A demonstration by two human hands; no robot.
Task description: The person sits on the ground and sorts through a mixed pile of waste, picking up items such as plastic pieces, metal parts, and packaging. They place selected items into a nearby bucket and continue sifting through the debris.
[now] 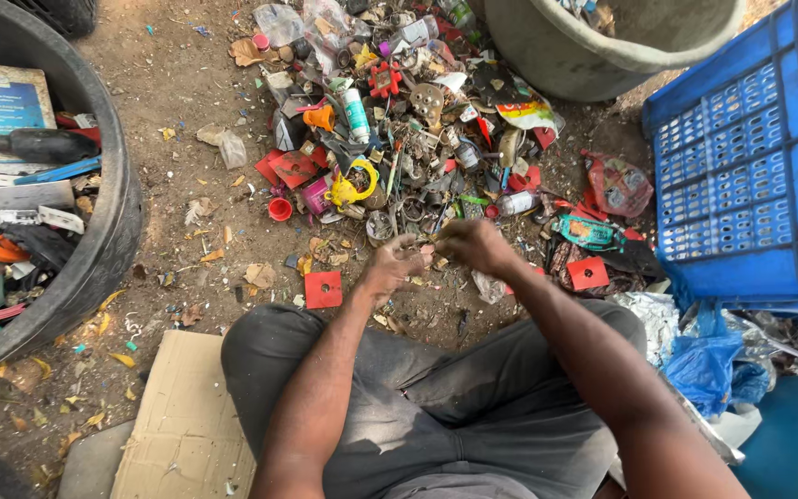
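Both forearms reached forward over the knees, the left hand (392, 266) and right hand (475, 245) meeting fingertip to fingertip at the near edge of the scrap heap (408, 129). Fingers of both curled around a small piece between them; too small to identify. A blue crate (750, 166) stood right, a black tub (108, 231) left.

I have a single view, from the camera on the person's head, looking steeply down over the lap to the dirt ground in front. It sits close: the left hand (392, 268) and right hand (473, 245) fill the middle, forearms running in from the bottom edge. The frame reaches the scrap pile (417, 139) ahead, a black tub (108, 231) at left, a blue crate (750, 166) at right.
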